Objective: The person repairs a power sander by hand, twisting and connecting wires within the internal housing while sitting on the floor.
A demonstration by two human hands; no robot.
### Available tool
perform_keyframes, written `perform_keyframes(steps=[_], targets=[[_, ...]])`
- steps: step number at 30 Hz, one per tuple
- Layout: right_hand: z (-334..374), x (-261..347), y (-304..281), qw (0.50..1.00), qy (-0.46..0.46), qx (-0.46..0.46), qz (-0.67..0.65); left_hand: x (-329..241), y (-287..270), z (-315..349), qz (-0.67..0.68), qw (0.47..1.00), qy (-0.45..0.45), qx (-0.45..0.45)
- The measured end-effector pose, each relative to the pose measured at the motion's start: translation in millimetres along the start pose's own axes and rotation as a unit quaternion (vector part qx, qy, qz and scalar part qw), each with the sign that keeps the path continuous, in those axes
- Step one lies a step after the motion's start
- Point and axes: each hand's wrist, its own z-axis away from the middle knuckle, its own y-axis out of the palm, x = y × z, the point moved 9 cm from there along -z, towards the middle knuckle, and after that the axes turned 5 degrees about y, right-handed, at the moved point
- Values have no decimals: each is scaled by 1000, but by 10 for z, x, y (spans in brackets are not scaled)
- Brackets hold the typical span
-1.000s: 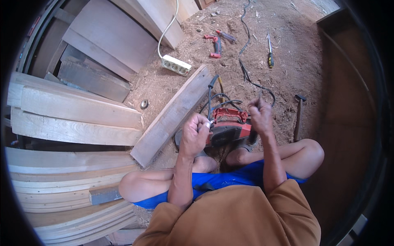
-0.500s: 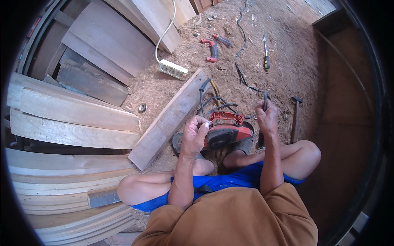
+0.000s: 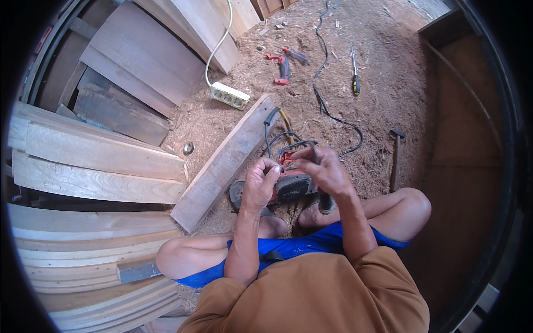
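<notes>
In front of me a red and black power tool (image 3: 294, 187) lies between my feet, its red upper housing opened up. My left hand (image 3: 260, 180) is closed in a pinch at the housing's left side; what lies between its fingertips is too small to make out. Close beside it, over the tool, my right hand (image 3: 327, 169) curls round a black cable (image 3: 360, 136) that runs in from the far ground. Dark cord loops (image 3: 286, 135) rise behind the tool. Below my right wrist shows a dark, rounded thing (image 3: 326, 204), partly hidden.
A thick plank (image 3: 222, 166) lies left of the tool. Beyond it are a white power strip (image 3: 230, 95), a red and black handle piece (image 3: 282, 69) and screwdrivers (image 3: 355, 83). A hammer (image 3: 396, 158) lies right; stacked boards (image 3: 94, 172) line the left.
My right hand has moved left and inward, from beside the tool to over it, close to my left hand. The black cable now bows out in a curve. My left hand stays pinched.
</notes>
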Motion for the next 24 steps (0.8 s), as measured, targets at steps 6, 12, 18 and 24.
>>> perform_keyframes(steps=[6,12,18,24], targets=[[-41,-44,259,993,-51,65,83,103,36,41,-27,997,-59,39],[-30,-82,210,997,24,62,26,20,78,27,-25,997,-48,46],[-4,-243,266,991,100,86,-33,42,77,12,-88,994,-38,57],[2,-514,314,957,181,102,-204,102,95,11,-70,995,-46,48]])
